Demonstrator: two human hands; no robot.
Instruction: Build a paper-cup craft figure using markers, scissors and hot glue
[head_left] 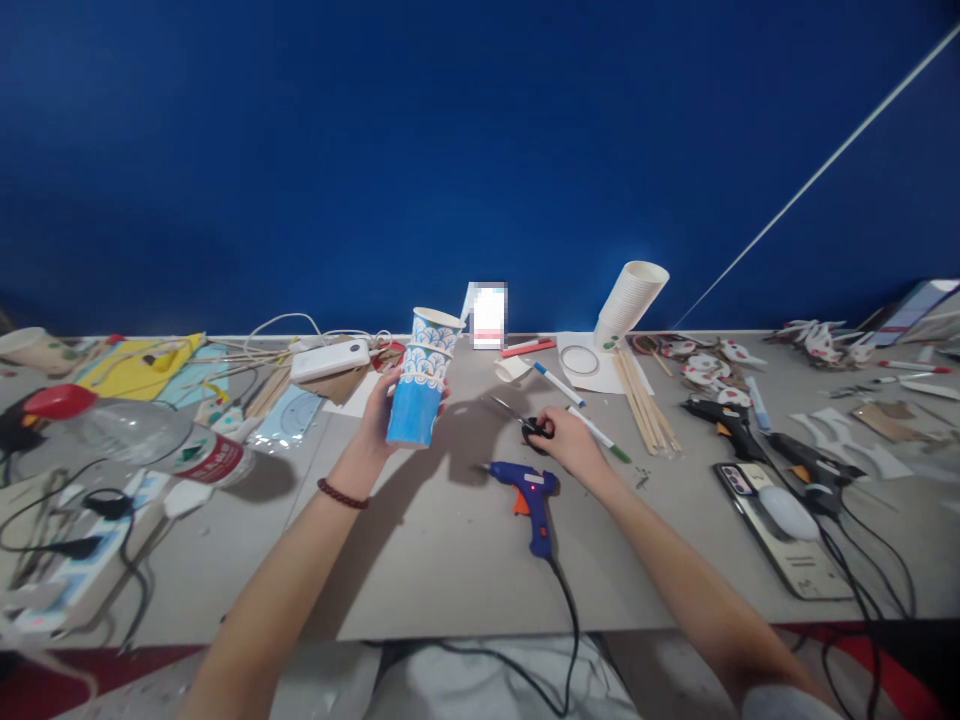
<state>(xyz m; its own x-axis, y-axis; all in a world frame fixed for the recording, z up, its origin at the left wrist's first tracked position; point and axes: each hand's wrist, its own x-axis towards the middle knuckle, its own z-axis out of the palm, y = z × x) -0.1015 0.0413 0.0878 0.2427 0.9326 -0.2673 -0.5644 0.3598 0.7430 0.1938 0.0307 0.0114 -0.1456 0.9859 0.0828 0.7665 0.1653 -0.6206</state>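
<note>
My left hand [381, 412] is wrapped round a stack of paper cups [417, 400], painted blue at the bottom with a blue-and-white scalloped pattern above, held up over the table. My right hand [564, 440] is closed on the black handles of a pair of scissors [537, 432], whose blades point to the back left on the table. Just in front of that hand lies a blue glue gun [531, 486] with an orange trigger, its cable running off the front edge.
Behind stand a tall stack of white cups [634, 300] and a lit phone screen [489, 316]. Markers and wooden sticks [646, 405] lie to the right, near black glue guns and a phone [784, 540]. A bottle [165, 440] and power strip [97, 560] are left.
</note>
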